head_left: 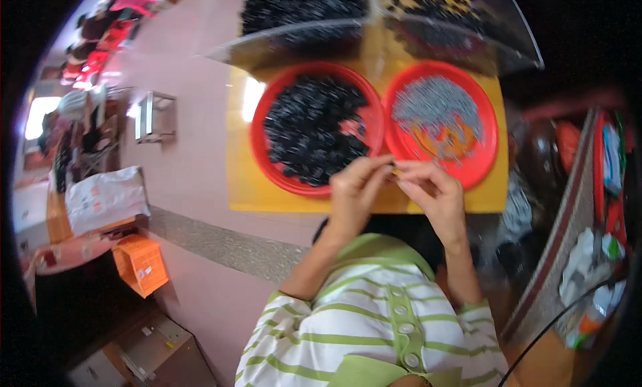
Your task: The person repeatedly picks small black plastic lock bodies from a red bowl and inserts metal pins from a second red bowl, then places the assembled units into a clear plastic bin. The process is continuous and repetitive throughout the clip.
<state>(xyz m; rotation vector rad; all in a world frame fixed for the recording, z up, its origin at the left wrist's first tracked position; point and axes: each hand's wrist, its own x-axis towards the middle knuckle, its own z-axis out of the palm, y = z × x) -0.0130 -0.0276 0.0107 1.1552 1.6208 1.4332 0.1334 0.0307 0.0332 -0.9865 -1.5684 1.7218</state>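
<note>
My left hand and my right hand meet fingertip to fingertip at the near edge of two red trays. Both are closed in a pinch. A small dark piece shows at the left fingertips; what the right fingers grip is too small to make out. Beyond my left hand, the round red tray holds a heap of small black parts. To its right, another red tray holds many thin silvery pieces, with orange showing where they lie thin.
Both trays stand on a yellow table. Behind them, a clear-walled bin holds more black parts. A low metal-framed stool stands on the floor at left, beyond an orange bag. Plastic bags lie at right.
</note>
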